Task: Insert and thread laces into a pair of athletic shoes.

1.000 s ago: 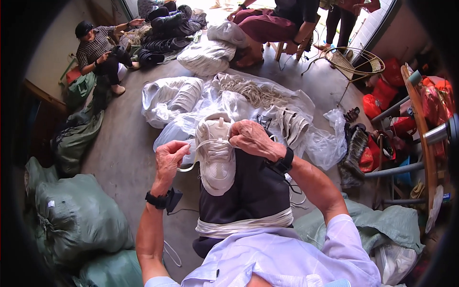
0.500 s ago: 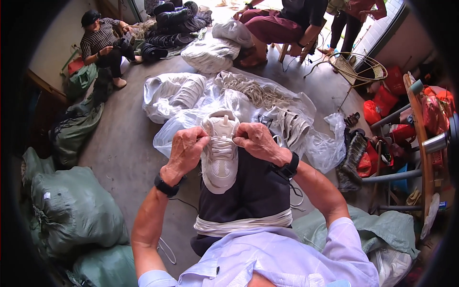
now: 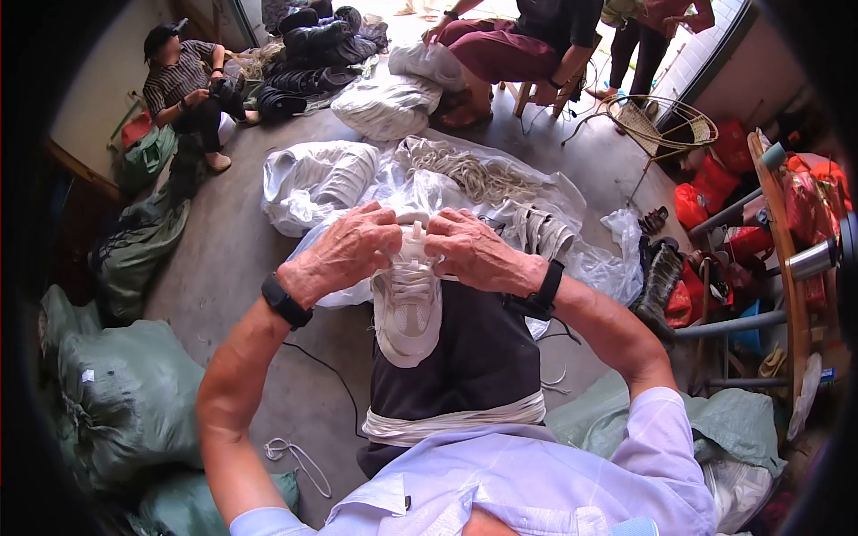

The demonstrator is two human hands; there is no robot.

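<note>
An off-white lace-up sneaker point(image 3: 407, 313) rests on my dark-trousered lap, its toe pointing toward me. Laces cross over its tongue. My left hand point(image 3: 356, 243) is closed at the left side of the shoe's opening, beside the top eyelets. On the opposite side, my right hand point(image 3: 472, 250) grips the edge near the tongue. Whether lace ends lie between my fingertips is hidden by the knuckles. Across my thighs, nearer my body, lies a bundle of white shoelaces point(image 3: 456, 416).
Ahead, clear plastic sheeting point(image 3: 612, 263) lies under cream shoe pieces point(image 3: 545, 230) and tangled laces point(image 3: 478, 174). Green sacks point(image 3: 134, 393) stand at left. A wooden-edged rack point(image 3: 779, 241) and red bags are at right. Several people are at the far side, beside dark shoes point(image 3: 313, 80).
Both hands have shifted farther from me, up to the shoe's opening, with my elbows spread wider. The sneaker's toe sits slightly closer to me.
</note>
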